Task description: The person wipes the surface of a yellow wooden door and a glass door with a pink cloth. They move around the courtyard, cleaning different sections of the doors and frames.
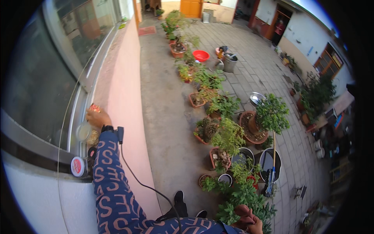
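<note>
My left hand point(98, 117) reaches along the ledge under the window, its fingers on a small red-and-white object point(95, 108), perhaps a packet. Just below that hand stands a clear jar with a pale lid point(83, 131), beside a bag or jar of light-brown contents point(93, 138). Closer to me on the ledge are a dark container point(92, 152) and a tub with a red-and-white lid point(77, 166) bearing writing. Low at the right, my right hand point(254, 225) holds reddish-brown, rounded objects point(245, 215) that look like sweet potatoes; part of this hand is cut off by the frame.
Potted plants point(219, 128) line the paved courtyard to my right. Among them are metal buckets point(267, 163), a mop point(270, 178) and a red basin point(201, 55). A cable point(146, 185) hangs from my left wrist. A person point(279, 30) stands in a far doorway.
</note>
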